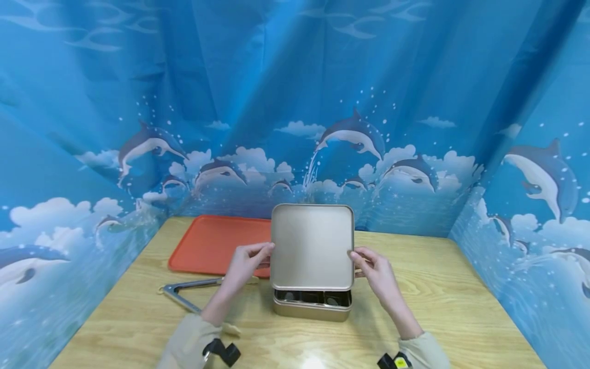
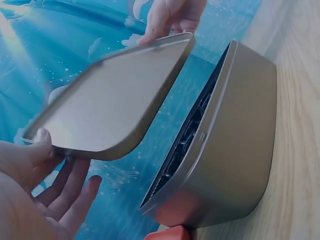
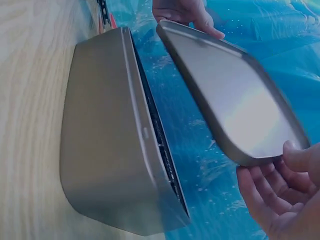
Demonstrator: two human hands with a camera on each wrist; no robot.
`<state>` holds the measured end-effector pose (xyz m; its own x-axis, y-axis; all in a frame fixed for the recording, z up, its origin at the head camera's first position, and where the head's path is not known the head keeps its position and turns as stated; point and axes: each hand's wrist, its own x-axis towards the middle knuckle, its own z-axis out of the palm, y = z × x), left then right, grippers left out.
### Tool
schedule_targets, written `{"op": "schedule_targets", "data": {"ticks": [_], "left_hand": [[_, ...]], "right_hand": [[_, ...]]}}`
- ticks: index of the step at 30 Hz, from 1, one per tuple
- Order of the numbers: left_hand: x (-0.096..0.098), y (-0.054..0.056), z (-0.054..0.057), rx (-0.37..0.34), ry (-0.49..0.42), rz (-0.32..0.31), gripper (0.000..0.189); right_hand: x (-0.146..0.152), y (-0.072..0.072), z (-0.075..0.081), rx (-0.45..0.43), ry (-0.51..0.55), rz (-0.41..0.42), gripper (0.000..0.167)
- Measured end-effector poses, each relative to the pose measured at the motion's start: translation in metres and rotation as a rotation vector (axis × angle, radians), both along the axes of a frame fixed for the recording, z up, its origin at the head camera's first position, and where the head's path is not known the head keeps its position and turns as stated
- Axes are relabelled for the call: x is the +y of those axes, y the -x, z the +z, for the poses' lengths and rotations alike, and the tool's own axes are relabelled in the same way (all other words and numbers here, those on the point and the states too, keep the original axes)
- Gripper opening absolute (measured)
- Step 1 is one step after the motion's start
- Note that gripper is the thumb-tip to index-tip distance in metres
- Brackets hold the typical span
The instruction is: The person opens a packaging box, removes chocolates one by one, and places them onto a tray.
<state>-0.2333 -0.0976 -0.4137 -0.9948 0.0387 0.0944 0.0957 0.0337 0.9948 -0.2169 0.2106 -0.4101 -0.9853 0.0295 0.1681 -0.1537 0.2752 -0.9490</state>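
Observation:
A square metal lid is held up, tilted, above a gold-coloured metal tin, its plain inner face towards me. My left hand pinches the lid's left edge, thumb on the near face and fingers behind. On the opposite edge, my right hand grips it the same way. In both wrist views the lid is apart from the tin. Black compartments show along the tin's front opening; the lid hides the rest, and their contents are too dark to tell.
A red-orange tray lies at the back left of the wooden table. Spread metal tongs with beige tips lie in front of it, partly beneath my left forearm. A blue dolphin-print curtain surrounds the table's back and sides.

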Motion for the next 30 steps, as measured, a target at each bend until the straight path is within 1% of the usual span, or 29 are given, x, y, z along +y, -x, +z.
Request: {"op": "schedule_targets", "data": {"ticks": [2, 5, 7, 9, 12, 15, 18, 22, 24, 26, 30], "left_hand": [[0.001, 0.0, -0.002, -0.035, 0.007, 0.003, 0.036], [0.002, 0.0, -0.005, -0.064, 0.074, 0.007, 0.039], [0.002, 0.001, -0.008, -0.074, 0.119, -0.002, 0.04], [0.003, 0.002, -0.011, -0.098, 0.125, -0.023, 0.04], [0.003, 0.001, -0.013, -0.142, 0.079, -0.069, 0.038], [0.003, 0.001, -0.013, -0.184, 0.023, -0.104, 0.039], [0.003, 0.0, -0.012, -0.191, -0.029, -0.131, 0.044], [0.003, 0.001, -0.01, -0.194, -0.114, -0.141, 0.047], [0.005, 0.001, -0.008, -0.199, -0.128, -0.133, 0.047], [0.008, 0.002, -0.007, -0.202, -0.12, -0.129, 0.047], [0.021, 0.005, -0.001, -0.186, -0.079, -0.166, 0.049]], "right_hand": [[0.0, 0.001, -0.002, -0.049, 0.014, 0.004, 0.03], [0.0, 0.001, -0.006, -0.104, 0.03, 0.015, 0.034], [0.0, 0.001, -0.008, -0.135, 0.03, 0.026, 0.037], [0.0, 0.001, -0.01, -0.163, 0.026, 0.039, 0.041], [0.001, 0.001, -0.013, -0.206, 0.035, 0.06, 0.046], [0.003, 0.002, -0.014, -0.236, 0.05, 0.084, 0.049], [0.005, 0.002, -0.013, -0.254, 0.062, 0.116, 0.051], [0.009, 0.003, -0.008, -0.267, 0.076, 0.15, 0.054], [0.012, 0.002, -0.006, -0.267, 0.079, 0.149, 0.054], [0.016, 0.003, -0.003, -0.265, 0.078, 0.14, 0.054], [0.03, 0.003, 0.002, -0.253, 0.064, 0.121, 0.054]]}}
